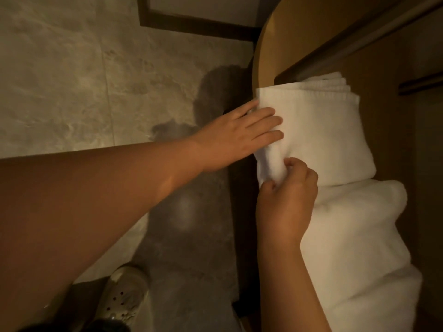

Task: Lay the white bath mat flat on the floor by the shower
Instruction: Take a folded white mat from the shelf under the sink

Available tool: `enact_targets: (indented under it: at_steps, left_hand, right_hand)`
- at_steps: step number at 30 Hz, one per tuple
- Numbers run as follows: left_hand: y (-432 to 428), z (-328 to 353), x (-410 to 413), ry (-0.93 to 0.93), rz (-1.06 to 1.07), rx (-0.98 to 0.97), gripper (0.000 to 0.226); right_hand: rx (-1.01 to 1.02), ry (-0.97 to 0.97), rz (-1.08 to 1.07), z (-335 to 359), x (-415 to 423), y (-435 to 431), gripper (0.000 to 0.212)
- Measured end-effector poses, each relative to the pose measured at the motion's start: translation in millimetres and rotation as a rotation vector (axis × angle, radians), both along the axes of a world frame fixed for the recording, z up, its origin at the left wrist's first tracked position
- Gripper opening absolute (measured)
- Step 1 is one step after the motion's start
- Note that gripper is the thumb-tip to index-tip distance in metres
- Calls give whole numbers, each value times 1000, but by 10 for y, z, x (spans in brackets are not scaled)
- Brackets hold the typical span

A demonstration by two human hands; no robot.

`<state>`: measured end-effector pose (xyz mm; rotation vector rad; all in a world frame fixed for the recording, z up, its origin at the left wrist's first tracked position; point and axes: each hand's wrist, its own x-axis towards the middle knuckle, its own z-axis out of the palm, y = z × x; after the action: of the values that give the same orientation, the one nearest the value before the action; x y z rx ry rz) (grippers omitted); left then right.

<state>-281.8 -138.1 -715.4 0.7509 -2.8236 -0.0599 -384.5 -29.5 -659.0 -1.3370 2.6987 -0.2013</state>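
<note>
A dim bathroom with a pale marbled tile floor (72, 80) fills the left of the view, and a wooden shelf unit (299, 37) with a rounded top edge stands at the right. A dark wooden frame (182, 20) runs along the far edge of the floor.

The white bath mat (318, 130) sits folded on the shelf, on top of a stack of other folded white towels (359, 236). Its long axis runs from the top of the view toward the bottom, with its layered folded edges showing at the far end and its rounded fold facing the floor side.

The left hand (237, 137) lies flat with fingers spread straight, its fingertips resting on the near left face of the mat. The right hand (287, 192) is just below it, fingers curled and pinched closed around the mat's lower left corner, which bunches up between thumb and fingers. The two hands are near each other, not touching.

On the floor below the arms lies a grey shadowed patch, and a light-coloured perforated shoe (124, 293) shows at the bottom edge.
</note>
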Motion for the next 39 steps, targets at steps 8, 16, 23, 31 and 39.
enact_targets:
  at_steps: [8,16,23,31,39]
  left_hand:
    - [19,-175,-154,10,72,-161,68]
    - [34,-284,-213,40,115,-130,62]
    - [-83,1,-20,270,50,-10,40]
    - [-113,629,702,239,131,241,37]
    - [-158,1585,1760,211,237,279,47]
  right_hand:
    - [45,175,-8,-190,126,-43,84]
    - [-117,167,29,-267,80,-25,69]
    - [-235,8,71,17,136,41,63]
    - [-209,-113,280,726,538,-20,58]
    - [-289,-392,365,1563,1224,-304,40]
